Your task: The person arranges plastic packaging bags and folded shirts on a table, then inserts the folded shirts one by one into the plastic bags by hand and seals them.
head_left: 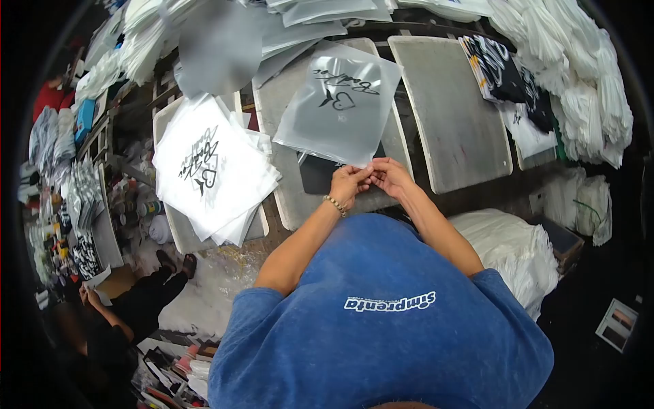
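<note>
"What are my hands doing in the head view?"

"Near the centre of the frame, my left hand [346,185] and my right hand [392,178] almost meet, fingers curled and tips closed in a pinch. Both have hold of the lower right corner of the see-through bag [337,102], which has black lettering."

"Where does the bag lie?"

"At upper centre, slanted over the middle board [289,204]. Its upper right corner reaches the board's right edge; its left corner stays inside the left one. A dark piece [315,176] shows from beneath its lower edge, beside my left hand."

"Room to the left?"

"A strip of the middle board, then the white printed stack [211,170], fanned unevenly on the left board [182,228]. Its corners overhang the board's right edge and come over the middle board's left edge."

"And to the right?"

"More room there. A narrow dark gap, then the right board [453,116], its grey surface showing to its rounded lower corners. Folded dark garments [501,75] overlap its upper right corner, with white bundles [596,88] beyond."

"Anyone close?"

"A person [109,334] in dark clothes at lower left, well apart from my hands, holding a pale item [99,283]."
</note>
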Demonstrator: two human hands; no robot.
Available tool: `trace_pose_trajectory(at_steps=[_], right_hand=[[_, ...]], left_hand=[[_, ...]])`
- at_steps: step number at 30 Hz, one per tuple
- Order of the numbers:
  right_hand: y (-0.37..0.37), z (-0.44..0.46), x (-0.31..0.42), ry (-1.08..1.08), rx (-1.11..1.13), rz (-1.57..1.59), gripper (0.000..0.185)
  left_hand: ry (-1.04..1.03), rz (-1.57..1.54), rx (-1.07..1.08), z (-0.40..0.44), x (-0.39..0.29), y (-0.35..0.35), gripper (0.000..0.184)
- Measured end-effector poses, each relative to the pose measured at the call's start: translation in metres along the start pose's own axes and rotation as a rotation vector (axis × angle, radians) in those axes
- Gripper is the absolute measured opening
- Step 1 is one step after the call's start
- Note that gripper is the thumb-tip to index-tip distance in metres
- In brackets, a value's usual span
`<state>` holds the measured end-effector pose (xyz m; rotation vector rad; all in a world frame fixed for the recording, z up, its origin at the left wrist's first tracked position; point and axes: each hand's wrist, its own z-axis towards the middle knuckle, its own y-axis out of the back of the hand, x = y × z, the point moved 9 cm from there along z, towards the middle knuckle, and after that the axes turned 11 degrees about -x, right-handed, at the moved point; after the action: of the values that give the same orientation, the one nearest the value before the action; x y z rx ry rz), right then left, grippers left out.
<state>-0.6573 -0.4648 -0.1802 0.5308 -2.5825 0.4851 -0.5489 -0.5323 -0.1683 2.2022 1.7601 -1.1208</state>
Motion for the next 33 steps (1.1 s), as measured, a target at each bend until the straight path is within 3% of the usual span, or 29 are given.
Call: trace_pose_trajectory(at_steps=[3,5,7,9,11,15,18,21,23,25,27,29,31,32,33], right_hand=[[0.001,-0.006,-0.002,-0.016,-0.010,0.056,0.022],[-0.001,-0.007,-0.001,0.040,0.013,0.058,0.022],[-0.003,-0.008,-0.001,0.117,0.022,0.043,0.020],[-0.008,-0.017,0.015,0.342,0.042,-0.070,0.016],[-0.006,-0.020,0.020,0.375,0.021,-0.140,0.016],[-0.005,-0.027,0.027,0.431,0.022,-0.158,0.016],[0.009,-0.021,0.033,0.425,0.031,-0.140,0.018],[0.017,-0.021,0.039,0.441,0.000,-0.114,0.023],[0.043,-0.036,0.053,0.660,-0.429,-0.150,0.029],[0.034,-0.054,0.049,0.812,-0.509,-0.344,0.037],[-0.012,-0.049,0.012,0.495,-0.124,-0.615,0.036],[-0.063,-0.063,-0.023,0.200,0.091,-0.460,0.036],[-0.098,-0.050,-0.045,-0.028,0.237,-0.070,0.030],[-0.106,-0.045,-0.048,-0.025,0.238,-0.065,0.030],[-0.109,-0.038,-0.049,-0.009,0.195,-0.037,0.027]], left_hand=[[-0.117,0.044,0.009,-0.001,-0.010,0.001,0.015],[-0.088,0.013,0.026,0.002,-0.006,0.001,0.016],[-0.108,0.014,0.012,0.004,-0.006,0.003,0.016],[-0.104,0.009,0.010,0.000,-0.011,0.002,0.016],[-0.108,-0.001,0.001,0.000,-0.015,0.004,0.015],[-0.175,-0.217,-0.207,0.023,-0.042,0.051,0.016],[-0.406,-0.239,-0.375,0.016,-0.101,0.093,0.023],[-0.412,-0.198,-0.366,0.034,-0.113,0.136,0.024],[-0.365,-0.103,-0.313,0.030,-0.112,0.134,0.024],[-0.317,0.000,-0.253,0.018,-0.112,0.124,0.024],[-0.180,-0.049,-0.135,0.008,-0.098,0.103,0.023],[-0.192,-0.003,-0.105,0.002,-0.086,0.090,0.023],[-0.376,0.386,-0.140,-0.002,-0.085,0.082,0.024],[-0.522,0.480,-0.167,-0.018,-0.099,0.073,0.025],[-0.527,0.484,-0.166,-0.021,-0.098,0.073,0.025]])
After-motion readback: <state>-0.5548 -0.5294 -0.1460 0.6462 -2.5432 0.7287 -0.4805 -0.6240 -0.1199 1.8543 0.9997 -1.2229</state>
